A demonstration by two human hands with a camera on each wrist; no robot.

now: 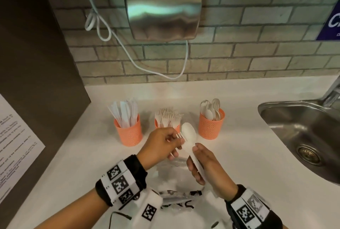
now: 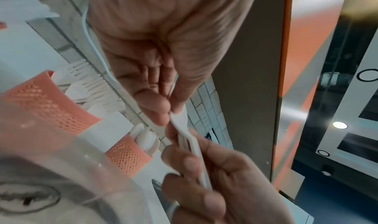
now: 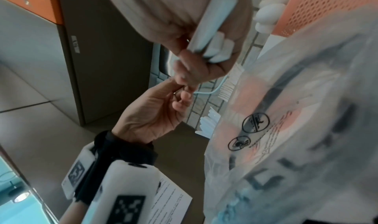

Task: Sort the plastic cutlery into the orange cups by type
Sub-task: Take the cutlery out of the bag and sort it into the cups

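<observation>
Three orange cups stand in a row on the white counter. The left cup (image 1: 129, 132) holds knives, the middle cup (image 1: 166, 122) forks, the right cup (image 1: 211, 126) spoons. In front of the middle cup, my left hand (image 1: 177, 146) pinches a white plastic fork (image 1: 179, 135) with its tines up. Beside it, my right hand (image 1: 197, 164) grips the handle of a white spoon (image 1: 188, 132), bowl up. Fork and spoon overlap between the two hands. The left wrist view shows the fork (image 2: 178, 119) pinched and the spoon handle (image 2: 200, 162) in the right fist.
A clear printed plastic bag (image 1: 176, 197) lies on the counter under my hands. A steel sink (image 1: 303, 133) with a tap (image 1: 333, 90) is at the right. On the brick wall hang a steel dispenser (image 1: 162, 11) and a white cable (image 1: 128, 52). A dark cabinet side (image 1: 36, 63) bounds the left.
</observation>
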